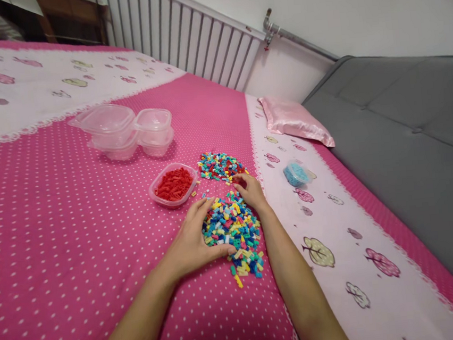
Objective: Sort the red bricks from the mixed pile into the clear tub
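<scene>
A mixed heap of small building bricks [234, 222] lies on the pink dotted bedspread, in blue, yellow, green, white and pink. My left hand [195, 237] rests at its left side, open, with thumb and fingers spread around the edge. A second, farther heap of bricks [218, 165] has many red ones at its right. My right hand [250, 190] is at the near right edge of that farther heap, fingers curved, thumb and forefinger apart; no brick shows between them. Left of the heaps stands a clear plastic tub [157, 195] filled with red bricks [175, 184].
Several clear lidded containers [118, 129] stand stacked farther back on the left. A small clear box of light blue bricks [296, 174] sits on the white printed band at right. Behind are a pink satin pillow [294, 120], a grey headboard [403, 137] and a radiator [185, 35].
</scene>
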The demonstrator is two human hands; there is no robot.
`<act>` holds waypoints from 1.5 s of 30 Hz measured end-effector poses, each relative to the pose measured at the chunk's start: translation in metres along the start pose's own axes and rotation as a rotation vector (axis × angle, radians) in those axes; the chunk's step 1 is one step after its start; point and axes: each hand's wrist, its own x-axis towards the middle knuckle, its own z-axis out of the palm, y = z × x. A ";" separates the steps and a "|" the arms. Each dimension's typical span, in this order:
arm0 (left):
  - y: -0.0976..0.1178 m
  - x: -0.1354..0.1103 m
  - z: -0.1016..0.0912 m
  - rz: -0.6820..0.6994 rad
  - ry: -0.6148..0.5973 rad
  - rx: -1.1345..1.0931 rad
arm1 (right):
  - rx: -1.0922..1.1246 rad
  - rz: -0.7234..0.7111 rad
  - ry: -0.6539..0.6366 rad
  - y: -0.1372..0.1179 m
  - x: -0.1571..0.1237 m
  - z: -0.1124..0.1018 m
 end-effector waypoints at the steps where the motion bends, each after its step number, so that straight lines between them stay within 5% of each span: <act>1: 0.000 0.000 0.000 0.008 0.017 -0.007 | -0.002 -0.001 0.000 0.000 0.000 0.000; 15: 0.003 0.005 -0.005 -0.014 0.227 -0.182 | -0.024 0.083 0.038 -0.002 -0.001 0.003; 36: 0.007 0.003 -0.007 -0.026 0.227 -0.281 | 0.103 0.118 0.009 -0.005 -0.002 0.003; 45: 0.005 0.003 -0.007 -0.028 0.210 -0.361 | -0.018 0.119 -0.008 -0.005 -0.002 0.003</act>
